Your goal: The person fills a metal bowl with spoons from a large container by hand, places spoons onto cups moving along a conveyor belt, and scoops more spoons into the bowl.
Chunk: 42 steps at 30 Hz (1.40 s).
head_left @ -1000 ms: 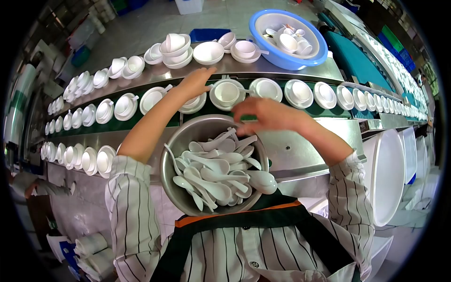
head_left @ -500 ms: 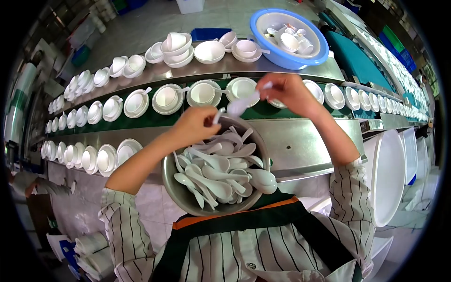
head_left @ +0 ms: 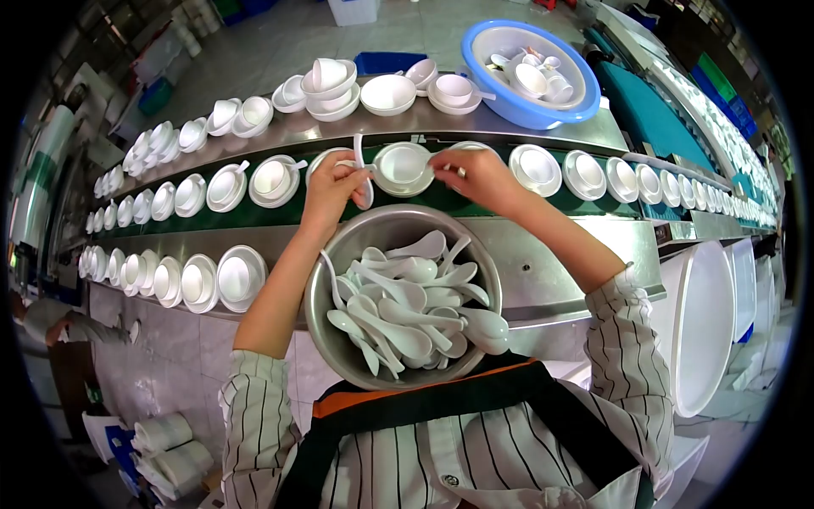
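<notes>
A steel bowl (head_left: 318, 339) full of white spoons (head_left: 407, 297) sits against my body. Above its left rim, my left hand (head_left: 335, 191) pinches a white spoon (head_left: 359, 157) held upright over the green belt (head_left: 297, 212). My right hand (head_left: 471, 178) is closed at the right edge of a white plate with a small bowl (head_left: 402, 167), fingers on what looks like a spoon handle. Sets of plates and small bowls (head_left: 273, 180) line the belt on both sides of my hands.
Behind the belt, a steel shelf (head_left: 339, 134) carries stacked bowls (head_left: 329, 81) and a blue basin (head_left: 475, 81) of dishes. More sets (head_left: 242, 276) stand at the near left edge. White tubs (head_left: 704, 327) are at the right, and another person's hand (head_left: 58, 331) shows far left.
The dish sets on the belt have shifted. My right hand has lowered its spoon to a set, and my left hand has risen from near the steel bowl with a spoon.
</notes>
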{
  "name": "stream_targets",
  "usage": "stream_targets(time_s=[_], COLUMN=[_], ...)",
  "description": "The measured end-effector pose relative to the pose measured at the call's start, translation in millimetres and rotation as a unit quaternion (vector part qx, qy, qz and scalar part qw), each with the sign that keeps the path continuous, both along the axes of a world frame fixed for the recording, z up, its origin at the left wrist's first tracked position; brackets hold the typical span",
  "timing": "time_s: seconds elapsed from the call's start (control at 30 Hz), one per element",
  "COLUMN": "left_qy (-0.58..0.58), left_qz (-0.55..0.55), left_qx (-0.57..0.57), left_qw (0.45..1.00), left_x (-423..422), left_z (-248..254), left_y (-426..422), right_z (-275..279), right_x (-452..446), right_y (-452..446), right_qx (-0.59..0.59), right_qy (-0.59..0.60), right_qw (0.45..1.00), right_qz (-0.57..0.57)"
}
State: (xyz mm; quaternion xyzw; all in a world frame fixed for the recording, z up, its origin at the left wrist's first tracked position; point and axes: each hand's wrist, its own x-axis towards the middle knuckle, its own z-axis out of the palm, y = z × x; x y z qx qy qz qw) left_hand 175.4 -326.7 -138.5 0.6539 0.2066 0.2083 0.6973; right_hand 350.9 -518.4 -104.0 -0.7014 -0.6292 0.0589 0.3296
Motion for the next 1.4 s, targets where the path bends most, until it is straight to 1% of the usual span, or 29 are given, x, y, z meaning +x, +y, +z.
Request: stream_targets(time_s=[0.03, 0.1, 0.13, 0.2, 0.23, 0.3, 0.33, 0.37, 0.43, 0.5, 0.6, 0.63, 0.7, 0.77, 0.8, 0.83, 0.9, 0.93, 1.0, 1.03, 1.1, 1.13, 1.17, 1.2, 1.23, 1.3, 1.33, 1.37, 1.4], left_qy=[-0.005, 0.018, 0.023, -0.007, -0.028, -0.026, -0.010, -0.052, -0.064, -0.056, -0.032, -0.013, 0.029, 0.094, 0.092, 0.118, 0.171, 0.207, 0.105, 0.056, 0.090, 0.109, 0.125, 0.110, 0.094, 0.127, 0.163, 0.142, 0.121], left_qz=[-0.008, -0.011, -0.017, -0.032, -0.037, 0.018, 0.043, 0.055, 0.082, 0.069, 0.018, -0.004, -0.058, -0.111, -0.130, -0.144, -0.167, -0.154, -0.088, -0.055, -0.122, -0.189, -0.252, -0.318, -0.380, -0.423, -0.439, -0.435, -0.431], left_qx=[-0.008, 0.003, 0.008, 0.038, 0.061, 0.177, 0.275, 0.270, 0.350, 0.433, 0.537, 0.570, 0.561, 0.525, 0.501, 0.465, 0.391, 0.444, 0.543, 0.587, 0.490, 0.468, 0.445, 0.468, 0.489, 0.475, 0.423, 0.423, 0.423], left_qw=[1.000, 1.000, 1.000, 0.999, 0.997, 0.984, 0.960, 0.960, 0.931, 0.897, 0.843, 0.821, 0.825, 0.839, 0.851, 0.866, 0.889, 0.858, 0.828, 0.806, 0.858, 0.856, 0.850, 0.817, 0.780, 0.761, 0.775, 0.782, 0.788], left_x=[7, 25, 37, 55, 61, 75, 85, 96, 115, 136, 150, 151, 151, 144, 143, 140, 134, 130, 120, 112, 90, 78, 67, 57, 48, 35, 33, 33, 33], left_z=[-6, -1, -1, -3, -3, 3, 3, 2, 13, 6, -16, -25, -44, -52, -56, -55, -43, -36, -28, -22, 28, 50, 63, 64, 62, 50, 43, 35, 30], left_y=[-3, -26, -38, -54, -58, -55, -43, -34, -21, -9, 0, 2, 8, 8, 15, 18, 18, 17, 12, 8, -30, -49, -66, -78, -88, -105, -111, -112, -114], right_z=[13, 16, 12, -3, -8, -13, -9, -2, 13, 26, 37, 45, 26, 5, -6, -21, -75, -83, -100, -97, -66, -43, -40, -37, -12, 34, 42, 45, 43], right_x=[-17, -43, -50, -56, -50, -37, -33, -29, -25, -21, -14, -6, 28, 61, 73, 83, 104, 102, 99, 94, 78, 71, 71, 71, 61, 40, 34, 29, 25], right_y=[-6, -15, -19, -25, -30, -39, -45, -52, -57, -59, -60, -60, -52, -36, -29, -21, -5, -6, -5, -7, -15, -26, -34, -43, -57, -84, -97, -108, -116], right_qx=[-0.051, -0.183, -0.247, -0.373, -0.360, -0.333, -0.337, -0.341, -0.329, -0.292, -0.177, -0.156, -0.011, 0.133, 0.160, 0.178, 0.191, 0.139, 0.040, 0.026, -0.006, -0.035, -0.019, 0.000, -0.014, -0.243, -0.276, -0.308, -0.292], right_qy=[0.022, -0.061, -0.118, -0.228, -0.217, -0.198, -0.173, -0.148, -0.082, 0.002, 0.132, 0.189, 0.378, 0.447, 0.470, 0.487, 0.482, 0.499, 0.560, 0.477, 0.301, 0.231, 0.170, 0.106, 0.148, 0.211, 0.176, 0.140, 0.107], right_qw=[0.998, 0.975, 0.954, 0.889, 0.896, 0.908, 0.916, 0.922, 0.938, 0.954, 0.975, 0.969, 0.926, 0.884, 0.864, 0.845, 0.835, 0.833, 0.809, 0.855, 0.920, 0.943, 0.963, 0.977, 0.981, 0.945, 0.945, 0.940, 0.949], right_qz=[0.035, 0.111, 0.120, 0.136, 0.144, 0.162, 0.133, 0.104, 0.073, 0.063, 0.026, 0.003, -0.004, -0.033, -0.088, -0.133, -0.185, -0.193, -0.175, -0.203, -0.250, -0.236, -0.210, -0.186, -0.128, -0.059, -0.005, 0.047, 0.058])
